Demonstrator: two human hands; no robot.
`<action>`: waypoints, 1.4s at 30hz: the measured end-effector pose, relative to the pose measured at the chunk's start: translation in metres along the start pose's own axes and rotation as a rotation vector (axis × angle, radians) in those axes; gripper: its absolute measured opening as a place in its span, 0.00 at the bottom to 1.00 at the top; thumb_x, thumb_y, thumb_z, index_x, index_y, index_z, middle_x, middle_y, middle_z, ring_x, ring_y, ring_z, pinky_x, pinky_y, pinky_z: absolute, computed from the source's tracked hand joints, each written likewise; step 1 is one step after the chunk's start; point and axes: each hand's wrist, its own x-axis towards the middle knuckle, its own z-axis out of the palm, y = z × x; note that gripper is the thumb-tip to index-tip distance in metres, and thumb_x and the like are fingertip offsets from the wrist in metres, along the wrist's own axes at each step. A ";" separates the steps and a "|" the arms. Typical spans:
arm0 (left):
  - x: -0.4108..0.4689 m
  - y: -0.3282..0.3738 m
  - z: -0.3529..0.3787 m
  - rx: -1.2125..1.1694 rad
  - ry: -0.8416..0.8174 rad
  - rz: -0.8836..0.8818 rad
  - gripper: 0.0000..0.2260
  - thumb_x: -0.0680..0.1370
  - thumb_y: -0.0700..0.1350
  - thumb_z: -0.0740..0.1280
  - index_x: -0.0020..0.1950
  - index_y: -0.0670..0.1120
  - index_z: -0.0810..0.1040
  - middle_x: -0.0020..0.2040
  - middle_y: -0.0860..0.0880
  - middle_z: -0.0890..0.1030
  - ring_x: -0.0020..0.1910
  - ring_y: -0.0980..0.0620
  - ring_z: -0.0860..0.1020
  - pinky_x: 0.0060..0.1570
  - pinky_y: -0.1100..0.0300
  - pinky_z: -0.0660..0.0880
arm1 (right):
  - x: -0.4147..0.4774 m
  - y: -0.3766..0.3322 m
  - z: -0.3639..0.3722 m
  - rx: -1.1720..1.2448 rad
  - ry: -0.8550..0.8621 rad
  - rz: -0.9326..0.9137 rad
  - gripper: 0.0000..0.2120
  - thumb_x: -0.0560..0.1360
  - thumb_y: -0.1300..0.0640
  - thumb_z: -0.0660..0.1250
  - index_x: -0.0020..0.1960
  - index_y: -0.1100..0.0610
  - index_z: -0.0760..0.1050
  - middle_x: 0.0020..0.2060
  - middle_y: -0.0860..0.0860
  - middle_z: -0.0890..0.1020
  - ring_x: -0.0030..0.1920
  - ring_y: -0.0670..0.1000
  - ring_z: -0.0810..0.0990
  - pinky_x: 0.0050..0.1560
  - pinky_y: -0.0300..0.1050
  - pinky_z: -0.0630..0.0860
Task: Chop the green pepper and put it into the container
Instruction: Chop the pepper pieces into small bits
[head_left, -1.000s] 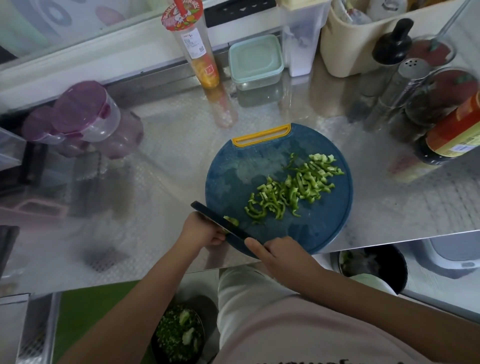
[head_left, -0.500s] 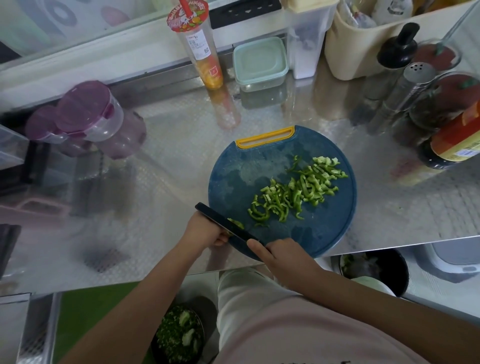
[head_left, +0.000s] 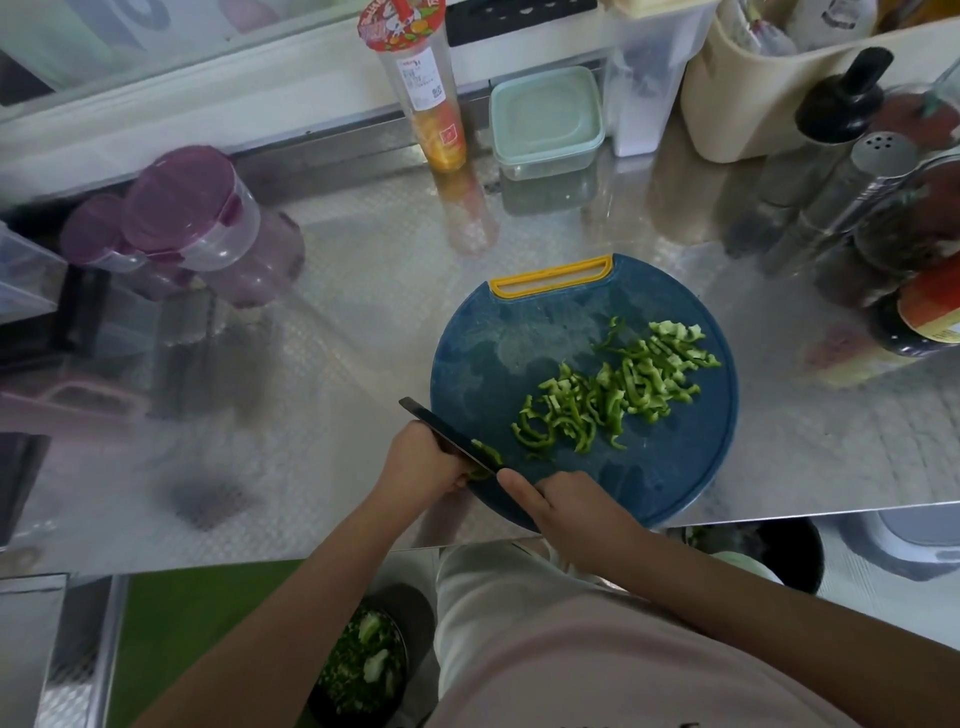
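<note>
Gleaming steel counter (head_left: 363, 291) under blue board (head_left: 483, 374), chopped pepper (head_left: 613, 400)

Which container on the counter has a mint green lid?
The low square box at the back; the tall tube beside it has a red lid, the left jars purple ones.

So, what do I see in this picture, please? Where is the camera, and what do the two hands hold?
No machine here: a person cooks, and one camera on the head looks down at the hands. The right hand grips a knife. The left hand holds a small pepper piece against the blade. Both work on a round blue board on a metal counter. Cut pepper strips lie in a row on the board. A lidded box stands behind.
</note>
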 end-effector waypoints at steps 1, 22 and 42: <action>0.001 0.000 0.000 0.006 0.005 0.003 0.03 0.72 0.38 0.71 0.38 0.40 0.79 0.29 0.47 0.79 0.27 0.54 0.78 0.26 0.66 0.73 | 0.001 0.000 0.000 0.000 -0.010 -0.002 0.31 0.78 0.36 0.44 0.41 0.60 0.71 0.29 0.52 0.71 0.29 0.46 0.68 0.42 0.45 0.68; -0.006 -0.012 -0.004 -0.343 -0.077 0.016 0.07 0.70 0.34 0.73 0.35 0.43 0.78 0.29 0.47 0.80 0.29 0.52 0.78 0.35 0.57 0.79 | 0.036 -0.013 -0.019 0.369 0.077 0.170 0.31 0.78 0.36 0.52 0.25 0.55 0.60 0.18 0.49 0.63 0.16 0.46 0.63 0.18 0.36 0.59; 0.005 -0.010 0.002 -0.382 0.020 -0.200 0.04 0.74 0.29 0.66 0.43 0.34 0.79 0.31 0.43 0.79 0.24 0.53 0.79 0.24 0.63 0.77 | -0.011 -0.014 0.000 -0.019 0.074 -0.046 0.29 0.79 0.39 0.49 0.26 0.55 0.61 0.24 0.50 0.67 0.30 0.52 0.68 0.43 0.50 0.69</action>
